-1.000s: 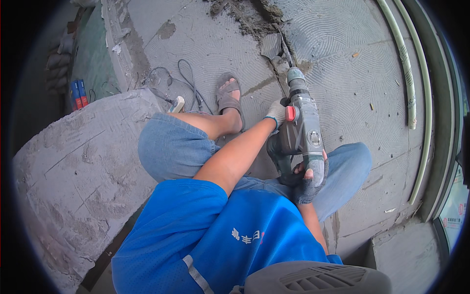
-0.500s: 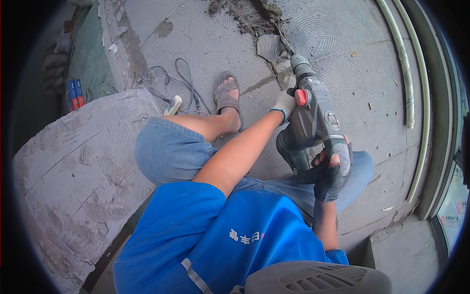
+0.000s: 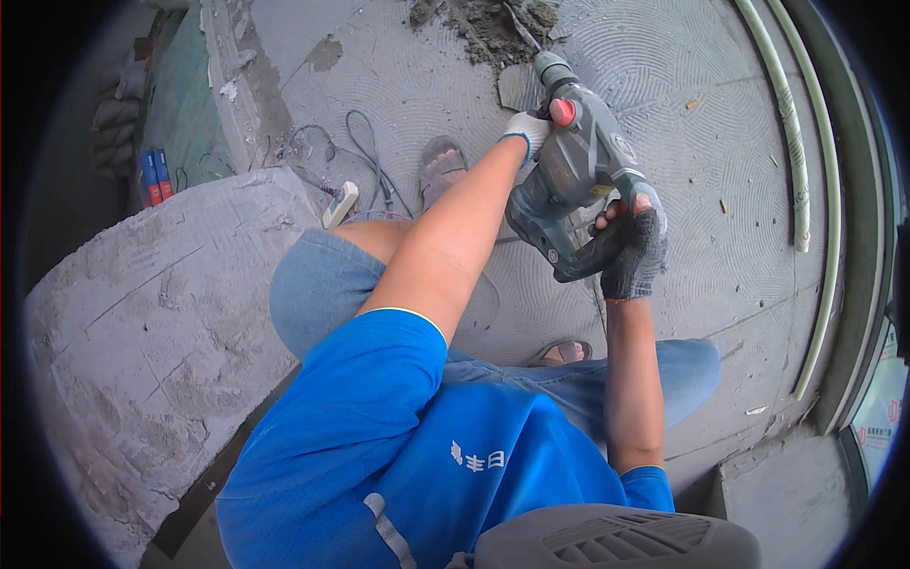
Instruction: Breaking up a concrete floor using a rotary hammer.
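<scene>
Head view shows 2 gloved hands clamped on a grey-green rotary hammer (image 3: 578,180): the left hand (image 3: 527,129), in a white glove, grips near the front by the red knob to steady it, while the right hand (image 3: 633,248), in a dark glove, wraps the rear handle. Beyond the left hand its chisel bit (image 3: 521,26) angles into crumbled mortar rubble (image 3: 474,24) on the grooved, swirl-combed cement floor (image 3: 682,85), with a flat broken tile shard (image 3: 515,88) just beside the tool's nose.

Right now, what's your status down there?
Left hand steadies hammer drill front; right hand on rear grip. Bit in rubble. Cable by foot.
</scene>
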`<state>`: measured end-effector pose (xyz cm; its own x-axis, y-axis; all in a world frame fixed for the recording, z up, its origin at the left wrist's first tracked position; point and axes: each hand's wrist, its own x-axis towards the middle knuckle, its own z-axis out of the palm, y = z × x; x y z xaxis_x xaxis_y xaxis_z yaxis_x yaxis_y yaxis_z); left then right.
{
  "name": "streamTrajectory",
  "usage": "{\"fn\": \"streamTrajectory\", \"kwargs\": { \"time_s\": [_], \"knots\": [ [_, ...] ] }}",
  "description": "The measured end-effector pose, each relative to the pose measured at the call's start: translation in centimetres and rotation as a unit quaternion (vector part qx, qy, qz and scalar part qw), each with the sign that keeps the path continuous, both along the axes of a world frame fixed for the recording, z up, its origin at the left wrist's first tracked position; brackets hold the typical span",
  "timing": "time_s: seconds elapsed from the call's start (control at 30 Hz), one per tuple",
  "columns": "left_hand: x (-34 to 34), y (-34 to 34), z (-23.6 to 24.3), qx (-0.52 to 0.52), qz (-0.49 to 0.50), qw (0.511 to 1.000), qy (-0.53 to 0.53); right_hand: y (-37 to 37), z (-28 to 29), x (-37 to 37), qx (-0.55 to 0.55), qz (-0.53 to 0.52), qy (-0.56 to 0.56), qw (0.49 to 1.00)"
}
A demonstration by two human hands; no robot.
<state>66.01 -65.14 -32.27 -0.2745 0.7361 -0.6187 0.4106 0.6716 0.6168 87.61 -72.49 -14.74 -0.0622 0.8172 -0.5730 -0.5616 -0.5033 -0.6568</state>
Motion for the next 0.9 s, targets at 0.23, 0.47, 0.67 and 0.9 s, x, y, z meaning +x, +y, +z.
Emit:
{"fn": "streamTrajectory", "kwargs": {
  "time_s": [0.23, 0.47, 0.67, 0.9],
  "knots": [
    [6.0, -3.2, 5.1, -0.010, 0.129, 0.977, -0.167, -2.9, 2.8, 6.1, 0.021, 0.037, 0.012, 0.999],
    [14.6, -13.1, 14.6, -0.030, 0.104, 0.944, -0.313, -11.2, 12.4, 13.5, 0.081, 0.105, -0.174, 0.976],
    [16.0, -17.4, 15.1, -0.104, 0.106, 0.922, -0.358, -13.5, 14.8, 14.4, 0.051, 0.116, -0.175, 0.976],
    [15.5, -19.2, 13.9, -0.164, 0.101, 0.916, -0.352, -14.4, 14.4, 13.5, 0.039, 0.121, -0.185, 0.975]
  ]
}}
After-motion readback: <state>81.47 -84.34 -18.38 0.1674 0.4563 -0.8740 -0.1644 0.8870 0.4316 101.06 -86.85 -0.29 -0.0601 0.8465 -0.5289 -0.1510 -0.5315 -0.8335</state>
